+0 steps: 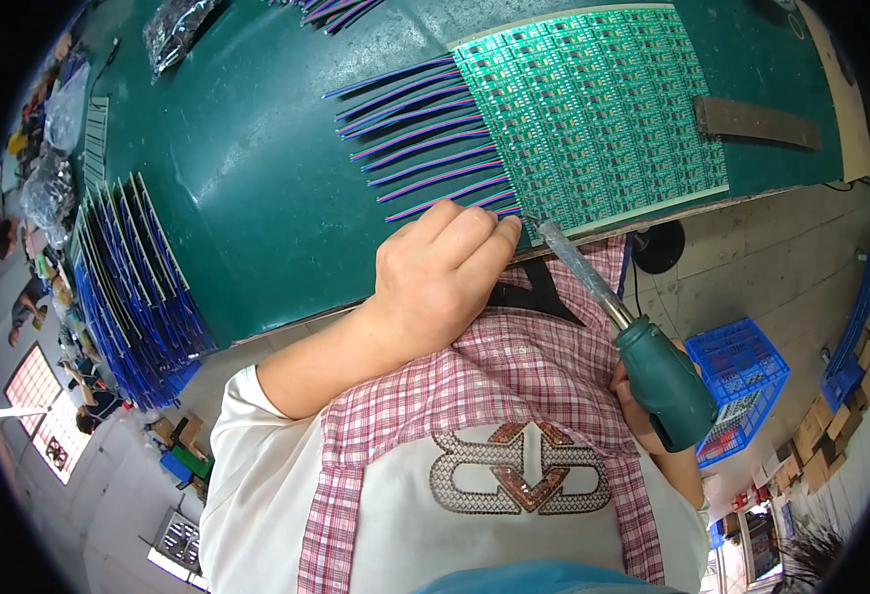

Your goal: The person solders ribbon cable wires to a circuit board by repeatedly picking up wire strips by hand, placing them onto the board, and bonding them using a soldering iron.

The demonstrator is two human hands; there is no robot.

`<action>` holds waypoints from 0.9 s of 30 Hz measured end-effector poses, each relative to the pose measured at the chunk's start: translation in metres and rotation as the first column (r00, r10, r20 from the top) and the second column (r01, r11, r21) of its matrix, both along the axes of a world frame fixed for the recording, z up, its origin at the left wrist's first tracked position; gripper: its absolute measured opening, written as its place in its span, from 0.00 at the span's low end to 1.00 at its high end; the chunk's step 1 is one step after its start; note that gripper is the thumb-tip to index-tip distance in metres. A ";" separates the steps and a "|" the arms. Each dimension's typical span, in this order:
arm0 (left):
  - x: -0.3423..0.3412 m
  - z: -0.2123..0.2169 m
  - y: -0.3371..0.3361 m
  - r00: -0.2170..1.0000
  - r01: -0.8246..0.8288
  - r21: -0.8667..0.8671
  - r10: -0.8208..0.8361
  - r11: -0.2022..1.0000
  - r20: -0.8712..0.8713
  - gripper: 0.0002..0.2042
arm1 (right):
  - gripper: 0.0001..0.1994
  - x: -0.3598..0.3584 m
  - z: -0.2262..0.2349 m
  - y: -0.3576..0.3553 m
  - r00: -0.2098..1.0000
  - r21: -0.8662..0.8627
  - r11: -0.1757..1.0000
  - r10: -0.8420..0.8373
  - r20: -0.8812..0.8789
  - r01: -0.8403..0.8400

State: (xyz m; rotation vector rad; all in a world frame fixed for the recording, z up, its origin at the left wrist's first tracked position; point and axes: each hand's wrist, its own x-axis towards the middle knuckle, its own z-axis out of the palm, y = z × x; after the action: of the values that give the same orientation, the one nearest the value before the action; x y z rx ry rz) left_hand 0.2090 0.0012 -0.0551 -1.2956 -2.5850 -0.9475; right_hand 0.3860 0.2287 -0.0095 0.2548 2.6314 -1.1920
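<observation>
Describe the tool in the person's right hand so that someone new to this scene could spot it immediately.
Start at the green circuit board panel on the dark green bench. From its near edge a slim metal shaft slants down to a chunky teal handle gripped in the right hand: the soldering iron. Nothing else nearby is teal and rod-shaped.

Bare green mat (257, 188) left of wires (425, 139)

A dark green worktop (257, 178) fills the upper part of the view, its pale wooden edge (856, 109) showing on the right. Beside it lies a light tiled floor (752, 267). A blue plastic crate (742, 376) stands on that floor, with cardboard boxes (831, 426) piled near it. At the far left, a barred window (44, 411) glows bright with daylight.
</observation>
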 end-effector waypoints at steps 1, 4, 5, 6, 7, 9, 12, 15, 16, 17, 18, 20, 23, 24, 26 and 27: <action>0.000 0.000 0.000 1.000 -0.001 0.000 0.001 1.000 0.000 0.14 | 0.04 0.001 -0.001 0.000 1.000 0.000 1.000 0.001 0.000 -0.001; 0.000 0.001 0.000 1.000 0.000 -0.005 0.000 1.000 0.018 0.14 | 0.03 0.005 0.000 0.001 1.000 0.032 1.000 0.001 0.003 -0.001; 0.000 0.001 0.000 1.000 0.001 -0.008 -0.001 1.000 0.024 0.14 | 0.02 0.004 0.003 0.001 0.997 0.034 0.999 -0.002 0.083 0.000; 0.000 0.001 0.000 1.000 0.001 -0.011 -0.001 1.000 0.030 0.15 | 0.02 0.003 0.005 0.000 0.987 0.036 0.999 -0.005 0.163 0.000; 0.000 0.001 -0.001 1.000 0.001 -0.011 -0.001 1.000 0.030 0.15 | 0.02 0.002 0.005 0.000 0.987 0.036 0.999 -0.005 0.163 -0.001; 0.000 0.001 -0.001 0.999 0.000 -0.009 0.000 1.000 0.042 0.15 | 0.03 0.001 0.003 0.000 0.999 0.032 0.999 0.023 0.032 -0.024; 0.000 0.002 0.001 0.999 0.002 -0.015 -0.001 1.000 0.036 0.15 | 0.05 0.001 0.002 -0.001 1.000 0.038 0.999 0.023 -0.019 -0.022; 0.000 0.001 0.000 1.000 0.005 -0.005 -0.004 1.000 0.031 0.15 | 0.11 0.006 0.002 0.003 0.996 -0.018 0.999 -0.044 0.077 0.045; 0.000 0.001 0.000 1.000 0.005 -0.005 -0.004 1.000 0.031 0.15 | 0.11 0.007 0.001 0.003 0.996 -0.018 0.999 -0.044 0.078 0.045; 0.001 0.001 0.000 1.000 0.001 -0.009 -0.001 1.000 0.028 0.14 | 0.11 0.009 -0.001 0.003 0.993 -0.019 0.998 -0.059 0.103 0.062; 0.001 0.001 0.000 1.000 -0.002 -0.012 0.002 1.000 0.025 0.14 | 0.11 0.010 -0.003 0.003 0.989 -0.019 0.997 -0.075 0.129 0.078; 0.000 0.001 0.001 1.000 -0.001 -0.003 0.001 1.000 0.017 0.14 | 0.08 -0.002 0.008 0.002 0.969 -0.104 0.987 -0.096 0.228 0.123; 0.001 0.002 0.001 1.000 -0.003 -0.003 0.003 1.000 0.002 0.14 | 0.08 -0.001 0.007 0.003 0.957 -0.156 0.979 -0.088 0.276 0.135; 0.001 0.002 0.002 1.000 -0.007 -0.013 0.007 1.000 -0.006 0.14 | 0.07 0.002 0.004 0.004 0.972 -0.127 0.987 -0.066 0.224 0.097; 0.001 0.001 0.002 1.000 -0.010 -0.005 0.010 1.000 -0.012 0.14 | 0.05 0.006 0.002 0.002 0.989 -0.067 0.996 -0.047 0.141 0.057; 0.001 0.001 0.002 1.000 -0.013 0.003 0.013 1.000 -0.017 0.14 | 0.04 0.007 0.001 0.001 0.998 -0.004 1.000 -0.021 0.058 0.022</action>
State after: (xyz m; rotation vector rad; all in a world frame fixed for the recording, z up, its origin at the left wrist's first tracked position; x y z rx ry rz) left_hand 0.2099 0.0033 -0.0540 -1.2794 -2.5752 -0.9336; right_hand 0.3934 0.2302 -0.0083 0.3129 2.5821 -1.1795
